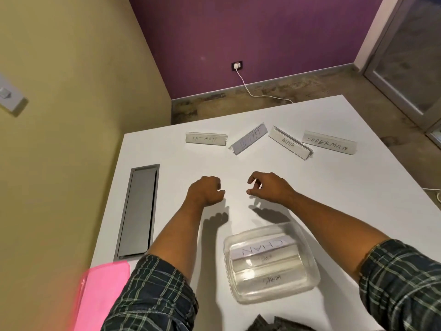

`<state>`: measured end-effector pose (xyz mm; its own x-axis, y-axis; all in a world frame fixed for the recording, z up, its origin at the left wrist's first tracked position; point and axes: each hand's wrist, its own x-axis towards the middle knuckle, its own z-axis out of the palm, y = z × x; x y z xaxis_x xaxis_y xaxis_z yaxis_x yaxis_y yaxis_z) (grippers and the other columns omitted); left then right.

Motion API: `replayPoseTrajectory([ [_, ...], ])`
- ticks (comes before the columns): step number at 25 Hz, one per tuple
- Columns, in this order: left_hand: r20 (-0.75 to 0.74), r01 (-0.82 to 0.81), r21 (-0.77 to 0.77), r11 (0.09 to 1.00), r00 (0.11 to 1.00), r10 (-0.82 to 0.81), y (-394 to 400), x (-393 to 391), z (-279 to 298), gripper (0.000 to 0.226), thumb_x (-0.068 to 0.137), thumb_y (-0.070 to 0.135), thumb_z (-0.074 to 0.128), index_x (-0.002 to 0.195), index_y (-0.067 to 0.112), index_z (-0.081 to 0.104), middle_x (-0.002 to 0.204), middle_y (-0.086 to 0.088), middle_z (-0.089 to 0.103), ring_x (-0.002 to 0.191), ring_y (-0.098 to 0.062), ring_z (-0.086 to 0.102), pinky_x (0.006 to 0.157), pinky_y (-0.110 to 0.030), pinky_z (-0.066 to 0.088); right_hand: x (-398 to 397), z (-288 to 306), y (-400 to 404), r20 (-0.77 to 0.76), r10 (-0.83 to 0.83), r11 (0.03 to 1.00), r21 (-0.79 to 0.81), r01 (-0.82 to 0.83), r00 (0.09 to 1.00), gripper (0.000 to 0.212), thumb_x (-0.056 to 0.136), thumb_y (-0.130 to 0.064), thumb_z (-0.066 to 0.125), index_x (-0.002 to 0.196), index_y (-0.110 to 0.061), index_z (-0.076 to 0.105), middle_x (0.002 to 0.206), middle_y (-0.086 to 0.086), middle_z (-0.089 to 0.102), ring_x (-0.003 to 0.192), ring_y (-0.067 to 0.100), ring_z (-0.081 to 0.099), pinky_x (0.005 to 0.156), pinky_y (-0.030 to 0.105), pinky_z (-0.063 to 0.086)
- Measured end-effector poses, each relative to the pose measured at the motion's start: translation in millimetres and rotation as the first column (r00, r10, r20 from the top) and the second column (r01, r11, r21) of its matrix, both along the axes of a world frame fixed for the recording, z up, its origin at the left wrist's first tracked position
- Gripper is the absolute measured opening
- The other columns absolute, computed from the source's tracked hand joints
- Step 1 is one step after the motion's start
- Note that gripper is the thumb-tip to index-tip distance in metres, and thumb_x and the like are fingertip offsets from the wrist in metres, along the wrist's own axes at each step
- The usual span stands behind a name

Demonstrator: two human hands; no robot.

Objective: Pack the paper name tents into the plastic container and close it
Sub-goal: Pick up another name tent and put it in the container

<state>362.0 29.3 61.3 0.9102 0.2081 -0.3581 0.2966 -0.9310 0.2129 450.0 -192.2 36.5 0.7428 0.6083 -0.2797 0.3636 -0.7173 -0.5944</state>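
Plastic container (307,271) open, perhaps three tents inside.

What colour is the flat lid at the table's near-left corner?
Pink lid, translucent-looking; head view.

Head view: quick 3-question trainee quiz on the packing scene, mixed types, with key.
1. How many name tents stand on the table outside the container?
2. True or false: the pink lid is already on the container.
3. Multiple choice: the left hand and right hand are A) both holding tents, B) both holding nothing, between the container and the row of tents, C) inside the container.

Key:
1. Four: the one at the left end, then BITTET, ALPHA, SUPERMAN.
2. False: it lies at the near left table edge; the container is open.
3. B.
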Motion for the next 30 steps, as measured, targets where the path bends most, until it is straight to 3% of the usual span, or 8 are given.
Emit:
replayPoseTrajectory([
  [5,0.059,-0.17,-0.111,0.979,0.982,0.177,65,46,-26,0.063,0.093,0.039,0.058,0.148,0.014,0.041,0.143,-0.009,0.054,0.135,-0.027,0.047,0.105,-0.041,0.044,44,-29,65,-0.147,-0.148,0.975,0.142,0.169,0.978,0.031,0.083,-0.037,0.073,0.111,-0.029,0.063,0.089,-0.013,0.073,0.079,0.01,0.069,0.078,0.035,0.055],
  [8,0.069,-0.221,-0.2,0.954,0.969,0.239,99,76,-48,0.076,0.093,0.035,0.062,0.155,0.01,0.028,0.154,-0.013,0.041,0.142,-0.029,0.038,0.113,-0.038,0.035,66,-44,111,-0.307,-0.297,0.879,0.284,0.384,0.904,0.031,0.08,-0.029,0.076,0.108,-0.031,0.064,0.101,-0.008,0.07,0.071,0.019,0.071,0.067,0.044,0.063],
  [12,0.14,-0.317,-0.322,0.892,0.916,0.376,141,111,-68,0.088,0.088,0.033,0.071,0.157,0.009,0.024,0.156,-0.014,0.038,0.143,-0.03,0.038,0.114,-0.036,0.032,101,-52,160,-0.366,-0.336,0.828,0.325,0.458,0.868,0.059,0.079,-0.03,0.079,0.133,-0.031,0.055,0.127,-0.01,0.059,0.088,0.02,0.07,0.061,0.052,0.063],
  [15,0.193,-0.361,-0.355,0.862,0.874,0.446,175,142,-85,0.091,0.085,0.035,0.075,0.157,0.011,0.025,0.157,-0.012,0.039,0.142,-0.029,0.04,0.112,-0.036,0.033,138,-61,188,-0.299,-0.387,0.817,0.327,0.475,0.872,0.076,0.081,-0.026,0.079,0.148,-0.019,0.042,0.143,0.004,0.05,0.116,0.025,0.062,0.084,0.05,0.06],
  [17,0.181,-0.398,-0.421,0.815,0.844,0.505,192,162,-96,0.095,0.083,0.035,0.077,0.158,0.012,0.023,0.16,-0.009,0.033,0.145,-0.028,0.036,0.115,-0.037,0.031,156,-71,203,-0.302,-0.444,0.791,0.31,0.528,0.843,0.082,0.081,-0.024,0.08,0.149,-0.013,0.037,0.143,0.01,0.048,0.122,0.027,0.059,0.095,0.048,0.055],
  [24,0.084,-0.479,-0.633,0.608,0.738,0.67,217,218,-128,0.099,0.088,0.018,0.07,0.16,0.019,0.003,0.165,-0.005,0.021,0.148,-0.028,0.03,0.118,-0.042,0.029,171,-108,227,-0.483,-0.483,0.703,0.284,0.652,0.73,0.062,0.079,-0.021,0.081,0.129,-0.016,0.046,0.121,0.009,0.066,0.103,0.029,0.07,0.085,0.042,0.059],
  [27,-0.001,-0.471,-0.717,0.514,0.738,0.675,220,231,-133,0.092,0.09,0.017,0.07,0.159,0.016,0.009,0.156,-0.003,0.04,0.142,-0.026,0.041,0.109,-0.034,0.035,178,-114,228,-0.488,-0.443,0.722,0.303,0.622,0.752,0.088,0.081,-0.015,0.08,0.153,-0.019,0.031,0.141,0.006,0.054,0.124,0.029,0.059,0.102,0.048,0.051],
  [30,0.086,-0.495,-0.585,0.642,0.749,0.657,225,231,-131,0.059,0.088,0.018,0.071,0.14,0.008,0.045,0.135,-0.009,0.06,0.126,-0.03,0.057,0.103,-0.037,0.047,179,-111,226,-0.511,-0.408,0.721,0.329,0.61,0.757,0.097,0.082,-0.004,0.076,0.159,-0.025,0.02,0.15,0.002,0.044,0.128,0.024,0.055,0.106,0.045,0.048],
])
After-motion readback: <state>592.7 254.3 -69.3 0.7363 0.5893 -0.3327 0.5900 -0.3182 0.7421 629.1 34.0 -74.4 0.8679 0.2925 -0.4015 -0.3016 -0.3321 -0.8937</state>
